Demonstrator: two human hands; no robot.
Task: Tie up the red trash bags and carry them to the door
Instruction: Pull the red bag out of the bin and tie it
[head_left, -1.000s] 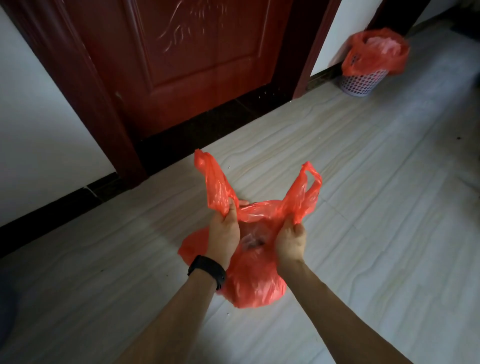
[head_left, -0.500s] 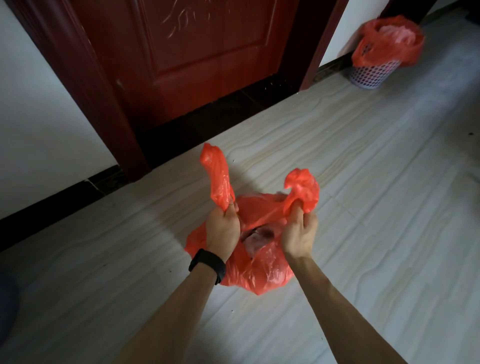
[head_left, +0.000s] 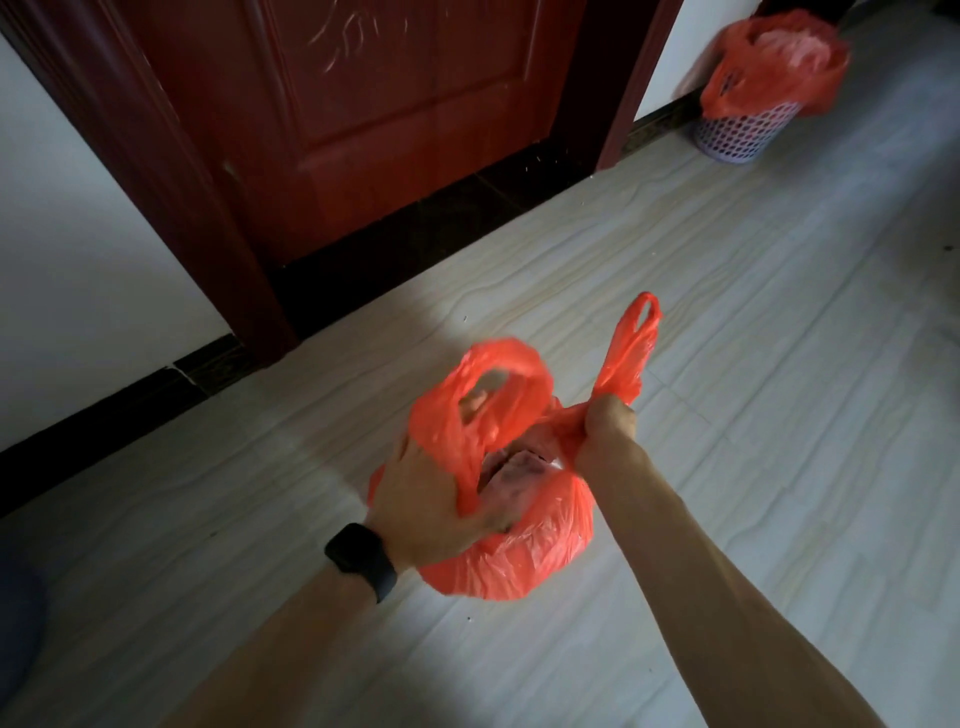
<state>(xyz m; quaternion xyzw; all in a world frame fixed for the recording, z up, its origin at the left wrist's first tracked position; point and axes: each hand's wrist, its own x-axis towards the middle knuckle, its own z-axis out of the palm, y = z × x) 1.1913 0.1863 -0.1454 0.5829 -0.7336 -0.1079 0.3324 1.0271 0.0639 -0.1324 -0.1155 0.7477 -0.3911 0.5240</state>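
A filled red trash bag (head_left: 524, 551) rests on the pale floor in front of me, its mouth still gaping over dark rubbish. My left hand (head_left: 431, 493) grips the left handle loop, which drapes over my fingers. My right hand (head_left: 608, 426) is closed around the base of the right handle, whose loop sticks up past my fist. The dark red door (head_left: 395, 104) stands shut at the back. A second red trash bag (head_left: 774, 67) lines a small bin far right.
The white lattice bin (head_left: 743, 135) stands against the wall right of the door frame. A black skirting strip (head_left: 104, 415) runs along the white wall at left. Pale tiled floor (head_left: 779, 415) stretches between the bag and the bin.
Both hands have shifted right and twisted. The left handle has folded over my left hand, and the right handle has swung out to the right, standing up from my fist.
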